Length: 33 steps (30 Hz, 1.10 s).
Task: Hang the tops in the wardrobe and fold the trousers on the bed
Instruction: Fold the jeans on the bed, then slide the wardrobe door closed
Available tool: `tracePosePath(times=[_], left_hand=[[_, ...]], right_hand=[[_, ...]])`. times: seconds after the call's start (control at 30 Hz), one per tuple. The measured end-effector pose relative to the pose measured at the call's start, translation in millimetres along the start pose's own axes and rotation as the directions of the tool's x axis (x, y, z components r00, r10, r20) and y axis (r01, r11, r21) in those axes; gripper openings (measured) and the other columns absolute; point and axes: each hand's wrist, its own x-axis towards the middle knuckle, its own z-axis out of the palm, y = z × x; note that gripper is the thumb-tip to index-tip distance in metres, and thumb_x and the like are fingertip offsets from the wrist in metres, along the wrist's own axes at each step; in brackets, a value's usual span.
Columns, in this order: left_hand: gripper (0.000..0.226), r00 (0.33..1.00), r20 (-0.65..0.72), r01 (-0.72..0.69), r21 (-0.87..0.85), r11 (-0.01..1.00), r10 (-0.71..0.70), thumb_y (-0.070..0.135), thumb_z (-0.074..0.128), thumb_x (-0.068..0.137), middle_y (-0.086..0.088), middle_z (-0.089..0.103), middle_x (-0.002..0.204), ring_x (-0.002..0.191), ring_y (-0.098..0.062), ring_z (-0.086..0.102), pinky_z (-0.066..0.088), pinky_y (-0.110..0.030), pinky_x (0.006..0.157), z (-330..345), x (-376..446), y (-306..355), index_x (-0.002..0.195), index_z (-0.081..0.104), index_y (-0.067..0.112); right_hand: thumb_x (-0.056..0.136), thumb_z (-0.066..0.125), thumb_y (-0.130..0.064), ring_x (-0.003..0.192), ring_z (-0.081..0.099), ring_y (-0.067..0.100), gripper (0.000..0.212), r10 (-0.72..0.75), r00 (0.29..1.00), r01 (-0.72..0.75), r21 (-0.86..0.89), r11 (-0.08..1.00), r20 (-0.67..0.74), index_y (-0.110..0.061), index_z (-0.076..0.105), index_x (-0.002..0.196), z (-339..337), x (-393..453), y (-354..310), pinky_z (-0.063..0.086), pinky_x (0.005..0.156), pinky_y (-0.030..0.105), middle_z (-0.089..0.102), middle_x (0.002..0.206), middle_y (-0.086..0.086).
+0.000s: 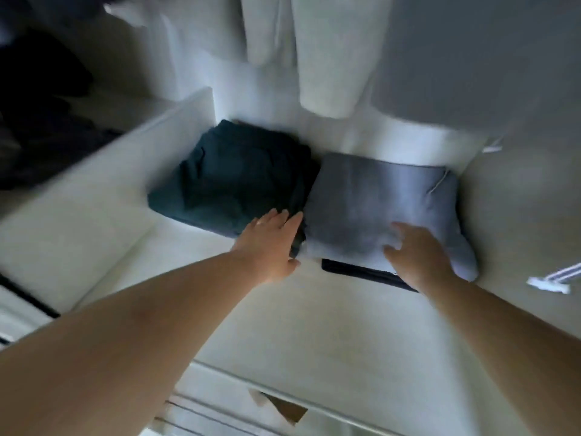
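Grey folded trousers lie under the flat open right hand, the left hand pressing open fingers at their left edge, beside the dark green pile.

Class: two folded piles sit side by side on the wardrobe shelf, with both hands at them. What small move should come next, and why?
Probably draw both hands back. The grey pile already lies flat beside the dark green pile on the shelf, with the left hand and right hand only resting open at its front corners.
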Motion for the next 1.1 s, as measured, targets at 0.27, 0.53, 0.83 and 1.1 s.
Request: tracePosePath(times=[0.27,0.53,0.83,1.1], left_hand=[[0.078,0.975,-0.060,0.170,-0.425,0.889,-0.215,0.035,0.060,0.090,-0.007,0.031,0.153,0.141,-0.022,0.028,0.023,-0.027,0.110,-147.1,-147.5,-20.6,0.151,0.018,0.014],[0.060,0.936,-0.304,0.049,-0.388,0.921,-0.178,0.031,0.060,0.090,0.005,0.044,0.142,0.133,-0.016,0.039,0.028,-0.017,0.101,-311.0,-287.4,-26.6,0.144,0.036,0.021],[0.047,0.717,-0.584,0.190,-0.362,0.913,-0.381,0.034,0.057,0.093,0.003,0.048,0.139,0.123,-0.015,0.048,0.038,-0.028,0.102,-436.1,-386.3,-76.3,0.137,0.044,0.025],[0.094,0.668,-0.468,0.149,-0.678,0.720,-0.579,0.034,0.063,0.089,0.001,0.000,0.161,0.148,-0.024,0.007,0.019,-0.040,0.117,-492.1,-375.0,-88.3,0.152,-0.004,0.021]], right_hand=[[0.090,0.061,-0.038,0.101,0.058,0.023,0.030,0.122,0.980,-0.194,0.599,0.777,0.158,-0.009,0.063,0.097,-121.7,-112.0,-135.4,0.039,0.074,0.022,0.059,0.090,0.003],[0.094,0.057,-0.028,0.128,0.046,0.013,0.041,-0.298,0.948,0.142,0.689,0.711,0.112,-0.023,0.051,0.135,-232.4,-209.6,-235.5,0.035,0.101,0.024,0.050,0.140,-0.002],[0.093,0.059,-0.028,0.109,0.051,0.003,0.044,-0.547,0.828,0.429,0.767,0.478,-0.123,-0.025,0.049,0.136,-339.6,-263.0,-358.3,0.037,0.092,0.019,0.055,0.132,-0.005],[0.093,0.058,-0.028,0.125,0.049,0.012,0.047,-0.570,0.783,0.554,0.698,0.454,-0.251,-0.023,0.046,0.138,-404.6,-273.7,-380.4,0.039,0.101,0.027,0.051,0.139,-0.001]])
